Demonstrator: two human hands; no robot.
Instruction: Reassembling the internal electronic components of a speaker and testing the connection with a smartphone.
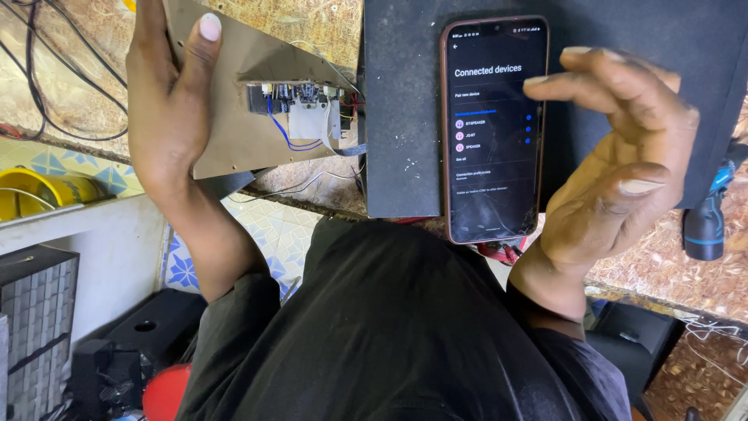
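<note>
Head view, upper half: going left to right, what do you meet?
Yellow bowl → left hand gripping a brown panel with exposed wiring → phone with lit screen → right hand → blue power tool.

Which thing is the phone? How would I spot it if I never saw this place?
Find the big black box lying on the rough chipboard bench. The phone is the tall, flat rectangle on its front, next to the right hand. It is the only thing with a glowing dark screen, unlike the brown board with wires that the left hand holds.
</note>
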